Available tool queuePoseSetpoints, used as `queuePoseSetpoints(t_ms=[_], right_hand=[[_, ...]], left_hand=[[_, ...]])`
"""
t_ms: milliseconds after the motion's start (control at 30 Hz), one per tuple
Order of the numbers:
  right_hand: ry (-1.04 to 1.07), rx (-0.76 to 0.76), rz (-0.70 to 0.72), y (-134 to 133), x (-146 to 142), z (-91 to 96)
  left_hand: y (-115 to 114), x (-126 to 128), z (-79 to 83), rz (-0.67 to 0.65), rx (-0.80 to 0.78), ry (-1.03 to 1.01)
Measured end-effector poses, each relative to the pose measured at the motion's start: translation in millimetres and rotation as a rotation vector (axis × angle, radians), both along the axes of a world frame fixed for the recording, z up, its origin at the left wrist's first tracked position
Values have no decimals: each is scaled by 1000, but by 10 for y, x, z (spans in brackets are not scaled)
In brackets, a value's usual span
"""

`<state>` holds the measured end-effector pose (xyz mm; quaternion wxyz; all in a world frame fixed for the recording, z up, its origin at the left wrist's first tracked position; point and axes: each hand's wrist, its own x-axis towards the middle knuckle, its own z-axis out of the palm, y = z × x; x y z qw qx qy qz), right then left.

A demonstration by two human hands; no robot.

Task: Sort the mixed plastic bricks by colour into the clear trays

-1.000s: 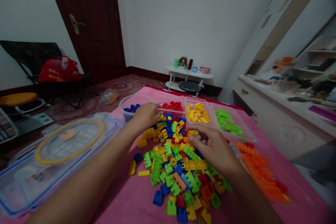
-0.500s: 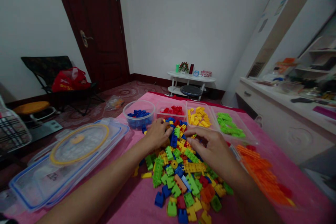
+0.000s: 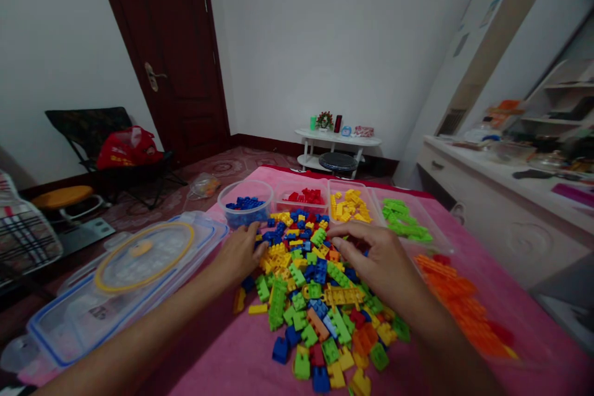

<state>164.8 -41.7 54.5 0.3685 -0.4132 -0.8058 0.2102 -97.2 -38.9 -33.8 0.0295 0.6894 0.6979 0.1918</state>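
Note:
A heap of mixed toy building bricks [image 3: 301,297] in blue, green, yellow, red and orange lies on the pink cloth [image 3: 223,346]. My left hand [image 3: 240,252] is at the heap's left edge, close to some blue bricks [image 3: 275,234]. Its thumb and forefinger are apart, and nothing shows between them. Over the right side of the heap is my right hand [image 3: 374,250], fingers bent and thumb separated from the forefinger. I see no brick in it, though its lower fingers are partly hidden.
Behind the heap stand a round tub of blue bricks [image 3: 245,218] and boxes of red [image 3: 304,197], yellow [image 3: 350,205] and green bricks [image 3: 403,219]. Orange pieces [image 3: 464,303] fill a box at right. Clear lids [image 3: 139,284] are stacked at left.
My left hand has moved left from the middle of the heap to its edge, uncovering blue and yellow bricks. The right hand has barely moved.

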Motion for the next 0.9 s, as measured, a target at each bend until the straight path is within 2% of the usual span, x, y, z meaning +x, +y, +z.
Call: queuePoseSetpoints(t_ms=[67,167,233,367,433,567,667,733,900], right_hand=[[1,6,14,-7,-7,0],[-4,20,23,-16,-29,2],[-10,34,23,-20,-42,1],[-16,54,29,-14,-46,-5],[-4,56,30,-6,-39,-8],[-1,64,32,3,-24,-11],[-11,77,36,7,-24,-20],[-11,87,40,12,-28,-30],[-6,55,46,29,-40,-60]], left_hand=[[15,-38,-77,27,-85,25],[13,-8,-117,5,-102,-35],[-6,45,-92,-116,-74,-119],[-8,164,41,-494,2,-303],[78,203,96,-539,76,-362],[420,232,83,-381,193,-265],[645,277,24,-199,63,-44],[718,336,12,-116,-20,56],[765,472,115,-40,-85,95]])
